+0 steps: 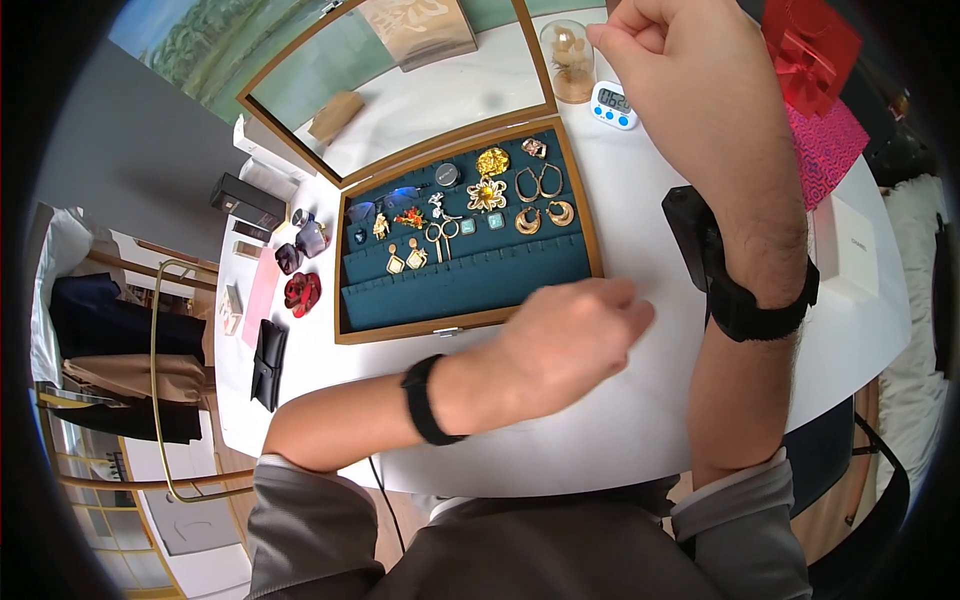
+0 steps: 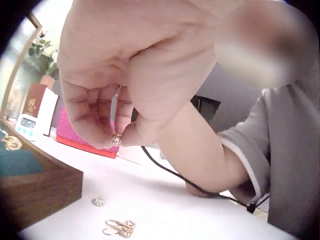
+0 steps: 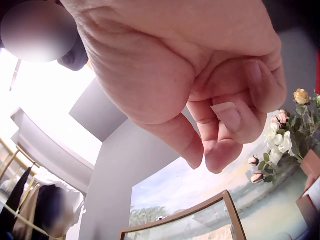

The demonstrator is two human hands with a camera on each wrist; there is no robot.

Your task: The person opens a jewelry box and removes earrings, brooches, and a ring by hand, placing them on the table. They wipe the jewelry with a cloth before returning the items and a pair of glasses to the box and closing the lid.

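Observation:
My left hand (image 1: 570,345) (image 2: 145,65) is above the table in front of the jewellery case (image 1: 465,326). Between its thumb and a fingertip it pinches a small gold piece with a clear stone (image 2: 116,140). Below it in the left wrist view, gold earrings (image 2: 120,228) and a small sparkling piece (image 2: 98,201) lie on the white table. My right hand (image 1: 690,75) (image 3: 200,85) is raised by the timer, fingers loosely curled, thumb and forefinger slightly apart, with nothing visible in it. Gold, floral and green-stone jewellery fills the upper rows of the case.
A glass dome (image 1: 573,65) and a white timer (image 1: 613,106) stand right of the case lid. Red (image 1: 812,60) and pink (image 1: 830,150) bags are at the right. Sunglasses (image 1: 302,246), a red flower (image 1: 301,294) and a black pouch (image 1: 267,365) lie left.

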